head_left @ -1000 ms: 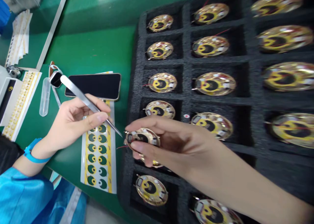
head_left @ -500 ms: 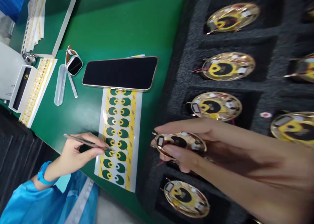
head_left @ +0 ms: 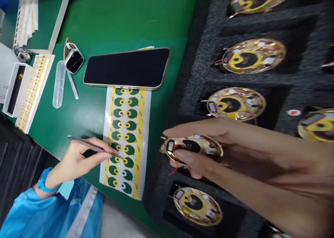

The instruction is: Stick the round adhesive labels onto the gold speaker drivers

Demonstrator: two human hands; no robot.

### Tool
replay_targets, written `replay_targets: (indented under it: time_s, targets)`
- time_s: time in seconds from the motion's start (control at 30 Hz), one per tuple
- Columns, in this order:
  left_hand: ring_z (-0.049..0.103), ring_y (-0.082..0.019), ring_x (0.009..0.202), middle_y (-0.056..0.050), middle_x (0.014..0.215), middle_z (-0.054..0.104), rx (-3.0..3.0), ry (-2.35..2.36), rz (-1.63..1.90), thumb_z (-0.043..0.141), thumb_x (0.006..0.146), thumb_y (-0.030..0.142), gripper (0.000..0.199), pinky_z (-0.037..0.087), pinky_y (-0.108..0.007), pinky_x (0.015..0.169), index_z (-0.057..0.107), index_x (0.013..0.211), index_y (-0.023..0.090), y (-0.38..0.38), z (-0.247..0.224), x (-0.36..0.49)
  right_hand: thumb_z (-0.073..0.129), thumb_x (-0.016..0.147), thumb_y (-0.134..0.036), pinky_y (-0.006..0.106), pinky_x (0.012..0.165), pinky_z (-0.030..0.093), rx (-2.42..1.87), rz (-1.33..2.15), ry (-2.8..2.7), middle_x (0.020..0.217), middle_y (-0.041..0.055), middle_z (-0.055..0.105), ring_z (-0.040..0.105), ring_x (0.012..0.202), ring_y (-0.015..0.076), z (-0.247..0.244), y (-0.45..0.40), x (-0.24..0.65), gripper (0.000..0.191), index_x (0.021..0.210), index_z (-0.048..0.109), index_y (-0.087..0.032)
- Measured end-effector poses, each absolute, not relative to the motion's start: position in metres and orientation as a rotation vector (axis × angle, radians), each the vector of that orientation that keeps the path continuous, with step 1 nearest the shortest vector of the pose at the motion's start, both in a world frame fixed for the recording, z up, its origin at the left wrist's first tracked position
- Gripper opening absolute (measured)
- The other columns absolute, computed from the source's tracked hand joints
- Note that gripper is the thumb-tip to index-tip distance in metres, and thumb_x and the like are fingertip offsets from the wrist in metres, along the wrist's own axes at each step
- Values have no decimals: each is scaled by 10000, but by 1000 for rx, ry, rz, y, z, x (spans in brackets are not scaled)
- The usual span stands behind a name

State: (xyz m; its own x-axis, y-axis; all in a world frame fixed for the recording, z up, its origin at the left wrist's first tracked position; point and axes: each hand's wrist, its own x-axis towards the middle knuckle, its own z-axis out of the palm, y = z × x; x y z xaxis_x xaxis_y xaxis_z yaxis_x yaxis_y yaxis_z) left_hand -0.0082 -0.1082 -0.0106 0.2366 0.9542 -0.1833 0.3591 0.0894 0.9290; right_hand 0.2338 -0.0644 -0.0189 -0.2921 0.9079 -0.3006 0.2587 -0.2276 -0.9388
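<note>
from my remote view, the left hand [head_left: 78, 163] is pinching tweezers [head_left: 87, 144], their tips at the sticker sheet [head_left: 129, 126] near the worktop's [head_left: 75, 116] near edge; i cannot tell whether the tips grip a sticker. the right hand [head_left: 242, 140] is closed on a gold-rimmed disc [head_left: 193, 144], held above the foam tray [head_left: 200, 74] beside its left edge. the phone [head_left: 127, 67] lies across the sheet's far end. i judge that a careless tweezer pull could crease a sticker or drag the sheet. a tilted disc could slip, held only by fingertips, and its loose red wire [head_left: 173, 171] could snag.
</note>
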Motion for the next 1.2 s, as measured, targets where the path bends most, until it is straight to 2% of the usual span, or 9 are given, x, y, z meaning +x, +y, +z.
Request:
replay_targets:
  time_s: [0.13, 0.27, 0.37, 0.47, 0.53, 0.67, 0.77, 1.0, 1.2]
  targets:
    - [769, -209, 827, -94, 881, 801, 1416, 1271, 758, 694, 838, 115, 90, 637, -285, 746, 764, 882, 152, -107, -9, -10, 669, 827, -336, 274, 444, 387, -1376, 1489, -1495, 731, -34, 663, 556, 527, 129, -17, -65, 231, 77, 837, 729, -383]
    - [718, -243, 1062, -90, 887, 803, 1303, 1109, 688, 702, 840, 134, 97, 601, -339, 904, 765, 902, 174, -105, -7, -21, 661, 839, -331, 260, 471, 452, -1321, 1588, -1471, 605, -50, 602, 504, 488, 132, -18, -62, 233, 96, 838, 707, -415]
    - [678, -257, 1145, -97, 864, 803, 1248, 939, 576, 685, 863, 177, 77, 542, -395, 1005, 761, 870, 187, -99, -5, -32, 656, 860, -326, 249, 532, 525, -1235, 1760, -1451, 656, -51, 639, 554, 540, 135, -20, -57, 239, 110, 903, 690, -421]
    - [699, -280, 1101, -108, 825, 801, 1226, 768, 501, 677, 876, 238, 97, 474, -470, 1070, 745, 830, 187, -92, -1, -37, 623, 902, -355, 244, 572, 566, -1134, 1942, -1453, 737, -29, 674, 623, 635, 147, -20, -52, 244, 109, 995, 669, -390]
    - [722, -275, 1049, -106, 810, 801, 1176, 762, 506, 684, 872, 243, 88, 499, -452, 1034, 735, 841, 179, -87, 5, -34, 587, 923, -357, 273, 603, 583, -1112, 2001, -1422, 783, -5, 687, 646, 673, 163, -17, -51, 246, 148, 1057, 645, -339]
    - [759, -196, 835, -67, 810, 798, 988, 890, 626, 696, 867, 207, 49, 580, -301, 822, 710, 869, 160, -70, 24, -12, 516, 951, -328, 369, 723, 600, -1082, 2120, -1355, 905, 33, 697, 695, 748, 189, -12, -50, 245, 285, 1222, 554, -248]
    - [744, -140, 746, -30, 793, 788, 956, 928, 740, 705, 860, 196, 40, 571, -224, 752, 703, 848, 158, -50, 36, 11, 548, 935, -257, 350, 815, 601, -886, 2212, -1315, 1007, 25, 683, 692, 824, 155, -17, -49, 242, 322, 1255, 519, -247]
    - [685, -88, 614, 16, 686, 731, 1052, 983, 789, 723, 839, 204, 59, 546, -165, 647, 685, 811, 167, -26, 19, 30, 576, 934, -275, 304, 878, 576, -567, 2285, -1059, 1074, 28, 700, 686, 1013, 150, -39, -51, 239, 277, 1210, 590, -252]
    - [664, -67, 634, 27, 708, 698, 1168, 1091, 814, 744, 811, 186, 58, 524, -134, 626, 696, 791, 163, -31, 13, 26, 573, 918, -251, 330, 870, 582, -733, 2329, -1141, 1043, 48, 726, 698, 1053, 202, -32, -52, 243, 381, 1297, 547, -239]
